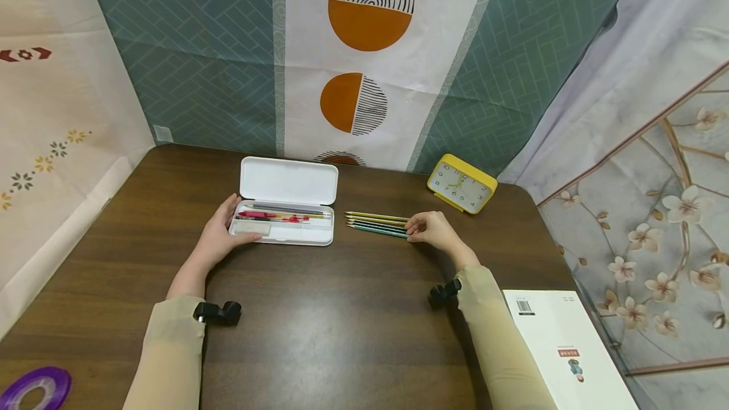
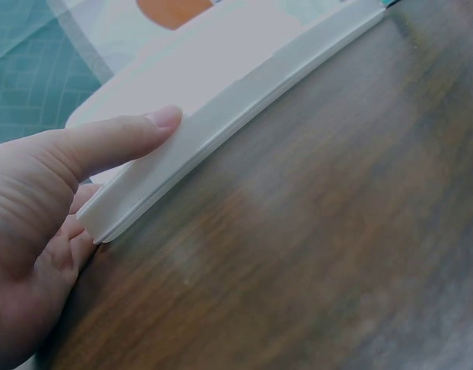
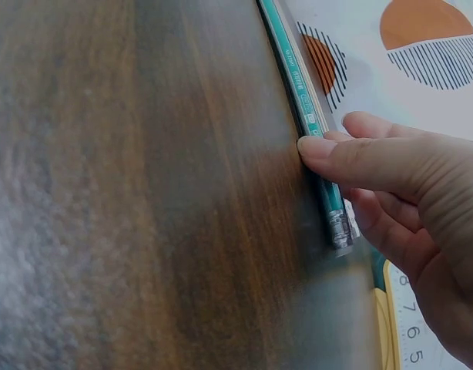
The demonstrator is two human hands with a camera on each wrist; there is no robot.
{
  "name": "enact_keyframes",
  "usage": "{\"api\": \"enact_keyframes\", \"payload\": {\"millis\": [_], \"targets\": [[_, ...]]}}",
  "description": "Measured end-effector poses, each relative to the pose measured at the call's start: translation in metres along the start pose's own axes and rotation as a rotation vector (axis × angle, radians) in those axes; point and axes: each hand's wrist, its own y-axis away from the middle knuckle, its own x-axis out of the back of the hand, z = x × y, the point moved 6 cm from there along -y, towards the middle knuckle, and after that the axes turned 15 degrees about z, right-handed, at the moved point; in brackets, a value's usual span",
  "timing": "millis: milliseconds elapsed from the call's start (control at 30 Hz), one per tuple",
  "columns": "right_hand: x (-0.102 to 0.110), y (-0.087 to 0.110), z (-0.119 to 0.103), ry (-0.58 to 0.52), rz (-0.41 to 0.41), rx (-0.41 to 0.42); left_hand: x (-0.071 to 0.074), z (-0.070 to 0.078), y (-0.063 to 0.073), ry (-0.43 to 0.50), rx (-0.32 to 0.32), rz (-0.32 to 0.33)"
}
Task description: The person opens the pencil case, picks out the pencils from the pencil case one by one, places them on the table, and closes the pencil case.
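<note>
Pencils [image 1: 376, 224] just R of case [image 1: 288, 181], prob. light, stiff, slick, tips fragile; R hand [image 1: 437, 233] pinches them nr blunt ends, prob. best hold. L hand [image 1: 218, 233] grips case's L end.

Two hands [image 1: 219, 233] [image 1: 433, 231], one pencil case [image 1: 289, 181], one clock [image 1: 462, 185], at least four pencils [image 1: 376, 224]

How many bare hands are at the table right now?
2: the left hand grips an open white rectangular case at its left end; the right hand holds slim yellow and green pencils right of it.
</note>
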Motion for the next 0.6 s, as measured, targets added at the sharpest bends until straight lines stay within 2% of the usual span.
{"api": "enact_keyframes", "payload": {"millis": [400,600], "targets": [[0.0009,-0.0032,0.0016,-0.008,0.008,0.009,0.0011,0.0036,0.0018,0.010,0.007,-0.011],[0.0009,-0.0059,-0.0057,-0.034,0.017,0.027,0.0006,0.0029,0.0013,0.002,0.008,-0.012]]}}
